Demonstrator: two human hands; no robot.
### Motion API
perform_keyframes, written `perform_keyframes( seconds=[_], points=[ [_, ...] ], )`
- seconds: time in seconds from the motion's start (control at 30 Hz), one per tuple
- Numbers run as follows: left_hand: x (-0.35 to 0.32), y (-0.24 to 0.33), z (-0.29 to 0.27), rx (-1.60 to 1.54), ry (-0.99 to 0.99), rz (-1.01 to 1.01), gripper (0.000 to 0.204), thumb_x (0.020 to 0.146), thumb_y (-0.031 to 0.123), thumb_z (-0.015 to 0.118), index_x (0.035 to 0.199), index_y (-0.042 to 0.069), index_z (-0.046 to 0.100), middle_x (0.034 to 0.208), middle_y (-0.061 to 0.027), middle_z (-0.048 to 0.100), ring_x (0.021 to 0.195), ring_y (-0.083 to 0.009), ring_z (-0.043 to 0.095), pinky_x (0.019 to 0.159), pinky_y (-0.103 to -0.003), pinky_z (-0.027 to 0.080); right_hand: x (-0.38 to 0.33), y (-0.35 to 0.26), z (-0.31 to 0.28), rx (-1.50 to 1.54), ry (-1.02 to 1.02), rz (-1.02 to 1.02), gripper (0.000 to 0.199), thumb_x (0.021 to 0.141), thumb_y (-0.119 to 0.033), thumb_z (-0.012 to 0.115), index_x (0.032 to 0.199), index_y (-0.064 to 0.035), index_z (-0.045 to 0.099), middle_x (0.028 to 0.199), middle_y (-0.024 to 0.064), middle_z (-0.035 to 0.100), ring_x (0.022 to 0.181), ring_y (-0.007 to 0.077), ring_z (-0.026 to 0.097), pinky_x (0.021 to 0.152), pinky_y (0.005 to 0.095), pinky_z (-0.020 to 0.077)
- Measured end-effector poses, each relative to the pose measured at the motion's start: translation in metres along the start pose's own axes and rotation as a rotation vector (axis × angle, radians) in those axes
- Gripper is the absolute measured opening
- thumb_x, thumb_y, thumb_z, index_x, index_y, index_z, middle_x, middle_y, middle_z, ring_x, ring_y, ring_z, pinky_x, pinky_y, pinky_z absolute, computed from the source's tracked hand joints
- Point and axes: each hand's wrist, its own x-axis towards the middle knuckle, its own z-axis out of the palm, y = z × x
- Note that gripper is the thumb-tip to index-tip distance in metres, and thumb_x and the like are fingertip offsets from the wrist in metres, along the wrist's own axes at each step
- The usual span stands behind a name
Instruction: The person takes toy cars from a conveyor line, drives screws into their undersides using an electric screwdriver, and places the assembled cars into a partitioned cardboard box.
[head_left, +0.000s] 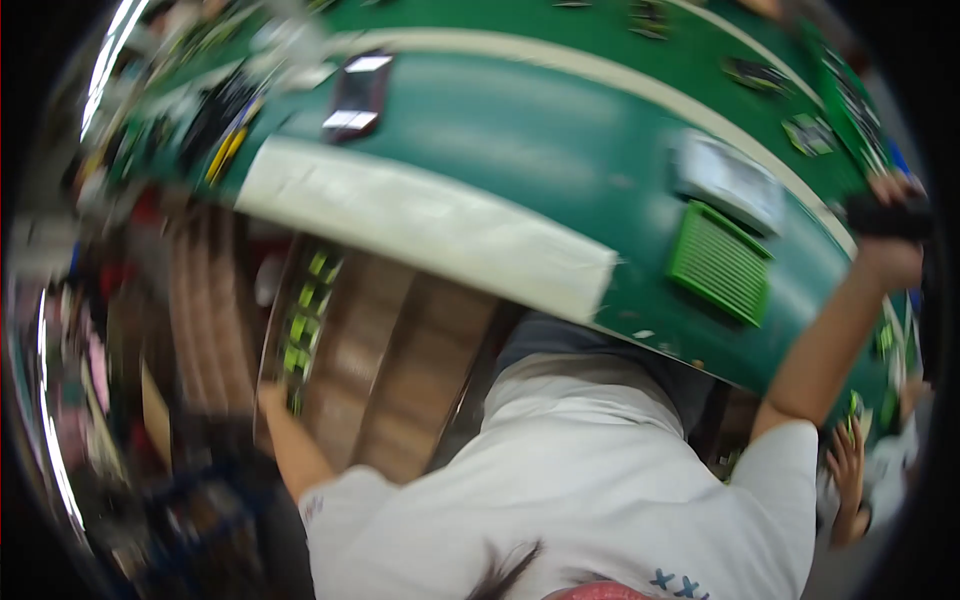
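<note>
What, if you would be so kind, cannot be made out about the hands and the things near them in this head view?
- Left hand: motion blur hides the fingers; any grip cannot be told.
- Right hand: at the fisheye rim, closed on a dark object too blurred to identify.
- Green slotted tray: contents not visible.
- Dark flat item on the green table: too blurred to identify.

One green slatted tray [720, 262], one dark phone [357, 95], two wooden crates [400, 370]
</note>
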Motion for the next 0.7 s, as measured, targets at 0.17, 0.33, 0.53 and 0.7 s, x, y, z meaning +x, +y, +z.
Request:
perform_keyframes(
  seconds=[0.17,0.33,0.53,0.7],
  points=[
    [-0.042,0.131,0.012,-0.204,0.108,-0.191,0.066,0.083,0.042,0.069,0.127,-0.004,0.05,0.127,-0.0264,0.055,0.116,-0.0412,0.055,0.096,-0.047,0.047,0.014,-0.038,-0.028,-0.132,-0.225,-0.096,0.085,0.068,-0.076,0.037,0.09,0.004,0.055,0.077,0.0129,0.048,0.069,0.0236,0.045,0.071,0.0362,0.0357],
    [-0.051,0.209,-0.109,-0.503,1.071,0.278,0.034,0.089,0.027,0.064,0.103,-0.004,0.064,0.1,-0.0218,0.064,0.092,-0.0399,0.061,0.081,-0.047,0.051,0.046,-0.046,-0.067,0.226,-0.587,-0.044,0.088,0.075,-0.077,0.025,0.086,0.0041,0.057,0.074,0.0173,0.054,0.065,0.0267,0.049,0.062,0.0368,0.0407],
    [-0.282,0.546,-0.35,-1.078,0.909,1.455,0.016,0.088,0.003,0.062,0.104,0.0,0.066,0.116,-0.0118,0.064,0.105,-0.02,0.06,0.086,-0.03,0.049,0.06,-0.044,-0.08,0.201,-0.466,-0.105,0.078,0.074,-0.072,0.032,0.087,0.0016,0.056,0.073,0.0136,0.051,0.063,0.0236,0.047,0.065,0.0356,0.0377],
    [-0.457,0.795,-0.357,-0.95,0.255,1.948,0.031,0.081,0.026,0.073,0.1,0.002,0.067,0.099,-0.0125,0.069,0.094,-0.027,0.065,0.085,-0.035,0.05,0.08,-0.046,-0.097,0.218,-0.449,-0.07,0.084,0.074,-0.078,0.032,0.09,0.0013,0.056,0.076,0.0127,0.052,0.065,0.0225,0.048,0.065,0.0353,0.0383]
  ],
)
